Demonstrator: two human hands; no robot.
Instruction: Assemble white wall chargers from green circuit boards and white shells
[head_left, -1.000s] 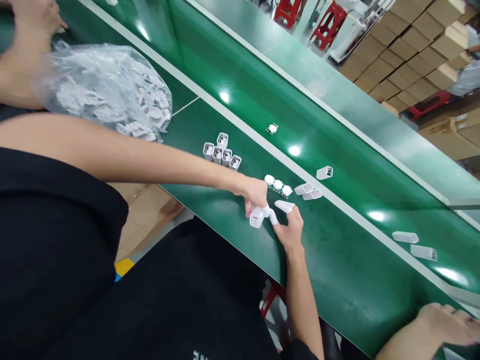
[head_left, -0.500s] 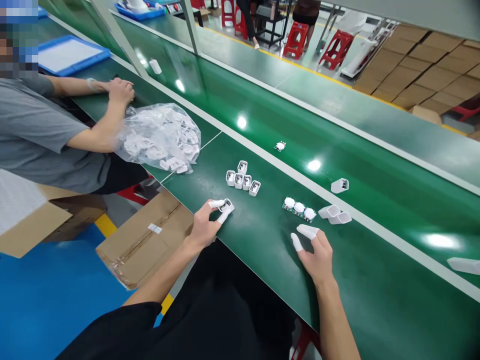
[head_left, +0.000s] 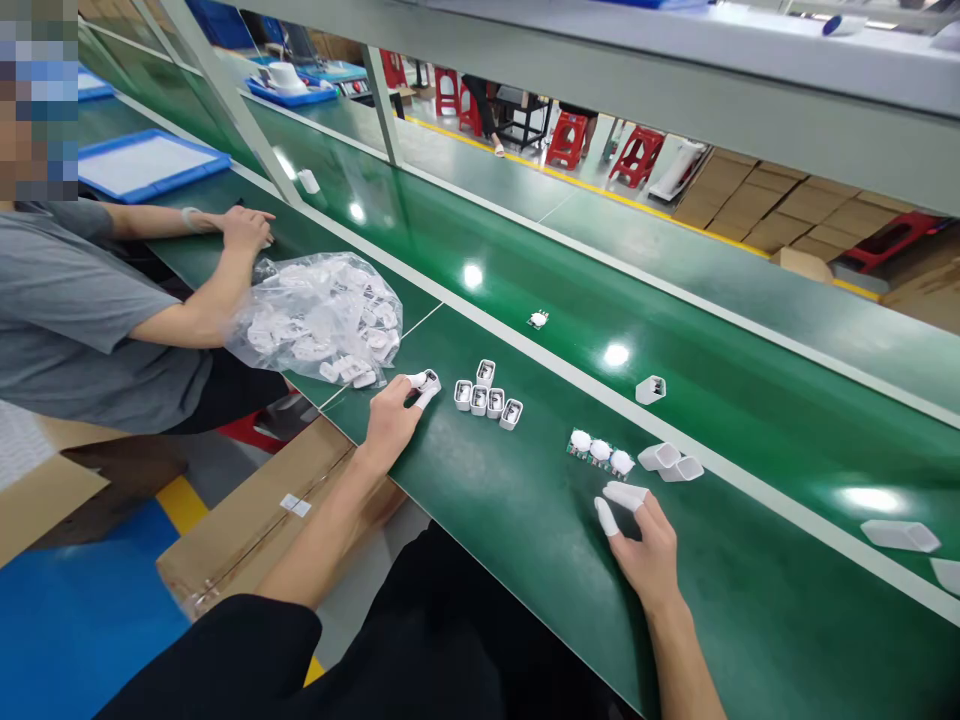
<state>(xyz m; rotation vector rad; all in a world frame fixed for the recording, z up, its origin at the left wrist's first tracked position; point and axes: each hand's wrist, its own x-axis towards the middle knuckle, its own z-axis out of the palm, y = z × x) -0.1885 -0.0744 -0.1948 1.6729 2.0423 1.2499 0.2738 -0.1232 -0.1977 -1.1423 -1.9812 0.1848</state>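
Left hand (head_left: 388, 425) has shifted leftward along the counter (head_left: 525, 530) with its white housing (head_left: 429, 382), now just left of the five upright housings (head_left: 479, 402), not in front of them; right hand (head_left: 649, 555) roughly where it was. Left thumb and index finger pinch the housing by its sides, tilted mouth up, probably so the parts inside stay in. Right thumb and fingers are parted, holding nothing visible, just short of three circuit boards (head_left: 600, 452), likely rowed there for easy reach. White finger covers (head_left: 606, 517) on both, presumably for clean handling. Upright housings stand mouth up, maybe so contents stay put and visible. Two more housings (head_left: 660, 457) lie beside the boards. Plastic bag (head_left: 322, 310) of white parts near co-worker's arm (head_left: 195, 320). Cardboard box (head_left: 232, 530) bears a white label (head_left: 295, 505), too small to read; no brand legible.
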